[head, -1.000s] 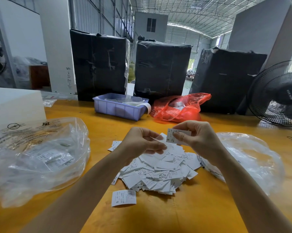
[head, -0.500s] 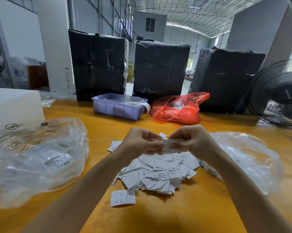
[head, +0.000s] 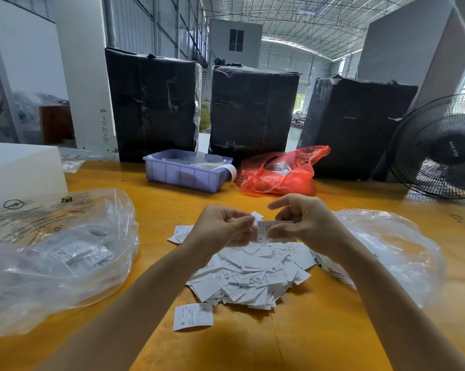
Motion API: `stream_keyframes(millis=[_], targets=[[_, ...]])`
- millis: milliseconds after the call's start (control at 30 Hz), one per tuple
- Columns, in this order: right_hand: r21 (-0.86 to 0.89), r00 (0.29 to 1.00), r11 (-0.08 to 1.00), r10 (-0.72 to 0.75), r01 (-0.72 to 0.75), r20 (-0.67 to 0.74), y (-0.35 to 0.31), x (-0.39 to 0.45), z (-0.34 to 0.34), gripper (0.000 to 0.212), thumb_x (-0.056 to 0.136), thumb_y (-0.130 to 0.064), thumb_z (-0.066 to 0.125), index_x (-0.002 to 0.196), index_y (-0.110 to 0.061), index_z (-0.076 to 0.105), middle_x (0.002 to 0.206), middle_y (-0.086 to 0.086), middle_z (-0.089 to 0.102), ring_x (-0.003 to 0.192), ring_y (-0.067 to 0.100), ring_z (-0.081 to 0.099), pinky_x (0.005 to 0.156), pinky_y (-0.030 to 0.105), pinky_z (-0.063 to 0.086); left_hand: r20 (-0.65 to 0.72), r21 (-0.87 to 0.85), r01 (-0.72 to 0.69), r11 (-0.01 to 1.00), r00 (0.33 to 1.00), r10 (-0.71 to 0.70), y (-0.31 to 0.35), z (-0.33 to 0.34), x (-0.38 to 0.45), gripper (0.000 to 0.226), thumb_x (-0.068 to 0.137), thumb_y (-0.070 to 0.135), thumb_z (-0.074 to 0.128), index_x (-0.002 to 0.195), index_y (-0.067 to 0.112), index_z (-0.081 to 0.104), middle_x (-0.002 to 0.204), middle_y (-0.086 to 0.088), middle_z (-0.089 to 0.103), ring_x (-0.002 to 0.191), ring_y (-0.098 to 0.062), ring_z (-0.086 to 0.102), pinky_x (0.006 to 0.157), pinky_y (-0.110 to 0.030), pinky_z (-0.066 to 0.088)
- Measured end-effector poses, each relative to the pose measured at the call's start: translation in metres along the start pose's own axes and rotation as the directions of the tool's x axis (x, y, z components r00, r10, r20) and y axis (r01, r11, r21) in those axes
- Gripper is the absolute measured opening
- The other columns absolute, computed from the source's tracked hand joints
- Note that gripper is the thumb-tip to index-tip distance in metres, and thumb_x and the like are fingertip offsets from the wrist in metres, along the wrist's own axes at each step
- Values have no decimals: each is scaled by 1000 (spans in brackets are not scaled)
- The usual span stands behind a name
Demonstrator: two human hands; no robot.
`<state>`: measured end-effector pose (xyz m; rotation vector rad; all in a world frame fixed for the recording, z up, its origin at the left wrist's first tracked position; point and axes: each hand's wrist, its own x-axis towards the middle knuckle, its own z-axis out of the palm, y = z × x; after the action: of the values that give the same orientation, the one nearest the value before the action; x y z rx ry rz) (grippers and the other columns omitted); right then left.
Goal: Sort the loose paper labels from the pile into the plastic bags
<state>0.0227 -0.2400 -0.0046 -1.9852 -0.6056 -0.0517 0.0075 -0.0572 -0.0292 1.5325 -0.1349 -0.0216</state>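
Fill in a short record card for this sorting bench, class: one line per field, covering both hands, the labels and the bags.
left hand: fingers curled, pinching labels above the pile
right hand: pinches a label marked S
pile of labels: loose on the yellow table, below the hands
stray label: lies apart, nearer the person, marked S
left clear bag: already holds labels
right clear bag: beside the pile; some labels show at its near edge

White labels (head: 252, 274), yellow table (head: 306, 330), red bag (head: 277, 175).
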Motion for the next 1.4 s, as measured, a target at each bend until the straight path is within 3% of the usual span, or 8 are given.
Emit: stream_keyframes(millis=[167,300,467,700,967,1067,1233,1400], targets=[[-39,999,999,-14,15,33,0,0,-2,40,67,-2,78,99,-19,60,82,11,67,73,14,69,60,19,55,35,-29,-4,1000,999,5,0,2,-1,10,85,9,64,93,4,67,71,-5,73,65,-14,71,61,-24,58],[-86,998,996,-19,25,63,-1,0,1,42,67,-3,80,98,-22,60,82,10,68,71,13,69,63,22,57,60,78,-26,997,998,22,-1,4,-1,14,86,9,63,96,0,67,72,-5,73,64,-13,70,60,-23,58],[-24,999,999,-31,31,-14,0,0,-3,50,56,-17,81,101,-20,59,78,8,68,69,14,69,61,21,56,209,200,-5,980,977,-38,-4,4,-6,8,87,10,63,89,4,68,84,-14,74,76,-20,73,60,-21,55],[-106,996,994,4,6,88,-1,-2,-3,45,66,-5,81,98,-26,57,72,1,69,67,12,68,59,18,53,144,156,-17,988,990,-6,0,2,-3,9,86,7,64,93,5,68,74,-7,72,63,-12,70,58,-19,55],[-94,994,995,-9,19,107,-1,-2,2,65,55,-18,85,112,-24,54,80,7,67,74,22,68,69,34,58,216,224,-29,974,976,-20,0,4,-6,22,85,14,66,103,1,69,92,-18,72,80,-21,71,65,-22,56],[-73,999,996,-40,42,36,-1,-1,3,64,54,-23,82,111,-23,54,89,11,64,80,25,68,71,35,60,196,176,-32,984,981,-3,1,5,-7,18,83,15,67,95,2,69,88,-15,73,79,-23,72,65,-24,57],[-44,977,994,-102,95,-186,1,1,0,32,73,-3,76,99,-15,62,88,4,67,84,15,69,70,23,58,104,-54,12,998,995,-6,4,4,-6,11,89,12,59,88,5,66,79,-13,74,68,-20,72,59,-23,56],[12,955,996,-79,85,-285,3,2,-3,19,78,-6,73,92,-14,63,85,2,69,75,8,69,58,16,53,73,-54,13,998,997,-9,4,5,-7,14,89,14,60,88,2,67,81,-13,74,69,-20,72,59,-24,56]])
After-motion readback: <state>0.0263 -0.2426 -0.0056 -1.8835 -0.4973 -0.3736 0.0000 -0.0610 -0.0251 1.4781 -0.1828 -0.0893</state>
